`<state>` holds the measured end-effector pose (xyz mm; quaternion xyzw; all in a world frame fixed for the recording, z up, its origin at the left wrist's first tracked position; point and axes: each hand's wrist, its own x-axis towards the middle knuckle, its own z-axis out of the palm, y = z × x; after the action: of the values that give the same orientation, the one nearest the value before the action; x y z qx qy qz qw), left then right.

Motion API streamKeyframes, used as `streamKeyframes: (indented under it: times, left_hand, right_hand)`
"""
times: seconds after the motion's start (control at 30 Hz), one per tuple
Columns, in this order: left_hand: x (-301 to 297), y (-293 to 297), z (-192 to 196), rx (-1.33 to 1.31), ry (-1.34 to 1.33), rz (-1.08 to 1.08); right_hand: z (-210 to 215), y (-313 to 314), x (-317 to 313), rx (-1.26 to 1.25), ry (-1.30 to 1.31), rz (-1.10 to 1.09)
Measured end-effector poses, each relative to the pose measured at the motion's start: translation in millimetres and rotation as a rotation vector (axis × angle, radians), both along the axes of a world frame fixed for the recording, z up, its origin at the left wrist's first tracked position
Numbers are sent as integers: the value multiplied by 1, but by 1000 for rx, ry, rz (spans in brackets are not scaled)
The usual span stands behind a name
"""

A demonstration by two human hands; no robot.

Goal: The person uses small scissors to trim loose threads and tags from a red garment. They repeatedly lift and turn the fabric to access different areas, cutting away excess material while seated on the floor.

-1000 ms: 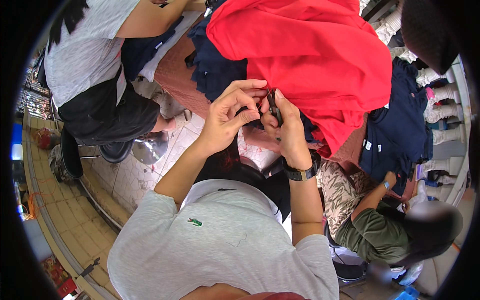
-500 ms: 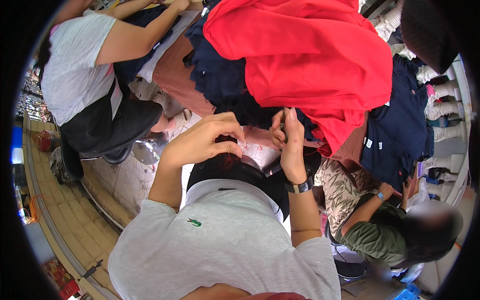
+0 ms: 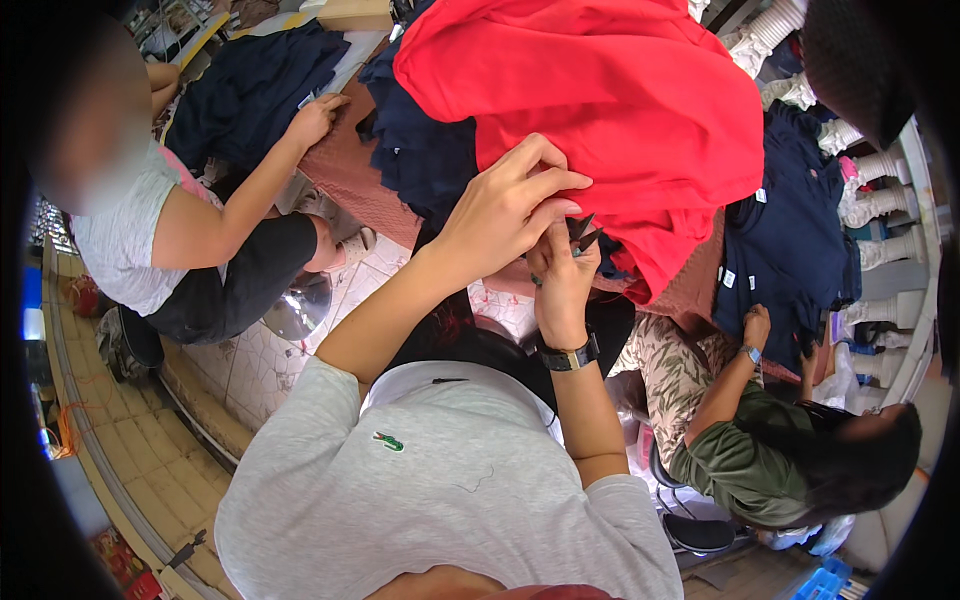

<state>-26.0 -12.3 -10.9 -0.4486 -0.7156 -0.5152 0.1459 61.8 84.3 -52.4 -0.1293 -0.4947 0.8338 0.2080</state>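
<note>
Red garment lies bunched on the far table; the left hand pinches its near hem while the right hand is closed around small dark snips. Keeping the hem taut and the blade tips just at the loose thread should spare the cloth.

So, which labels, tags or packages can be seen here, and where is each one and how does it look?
Small white tags: pale rectangles on the dark navy garments, right of the red garment.
White tag: a small pale patch on the navy cloth at upper left.
Cardboard box: tan, flat, at the top edge.
</note>
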Motion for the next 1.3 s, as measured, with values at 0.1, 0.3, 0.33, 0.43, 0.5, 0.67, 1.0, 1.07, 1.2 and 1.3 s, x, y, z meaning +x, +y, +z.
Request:
streamKeyframes:
  times: [0.1,0.3,0.33,0.43,0.5,0.67,1.0,1.07,1.2,1.3]
  left_hand:
    - [-1,6,-6,25,-116,-7]
    - [7,-10,-18,482,-750,-187]
    - [8,-17,-21,507,-724,-192]
    - [14,-40,-33,620,-762,-359]
    - [21,-51,-36,696,-838,-373]
    - [21,-85,-36,407,-893,-465]
    - [29,-74,-11,-163,-697,58]
    - [29,-75,-8,-143,-703,60]
    - [32,-76,-3,-85,-692,40]
    - [35,-75,-1,-28,-708,9]
  right_hand:
    - [1,-4,-1,66,-46,-80]
    - [1,3,6,24,-36,4]
    - [2,4,7,23,-22,19]
    - [5,4,9,1,-5,52]
    - [4,5,12,-7,6,71]
    - [5,2,14,1,-36,72]
    - [36,-8,36,309,-324,424]
    - [55,-4,41,502,-477,581]
    - [56,-2,38,355,-334,514]
    - [40,0,23,207,-339,463]
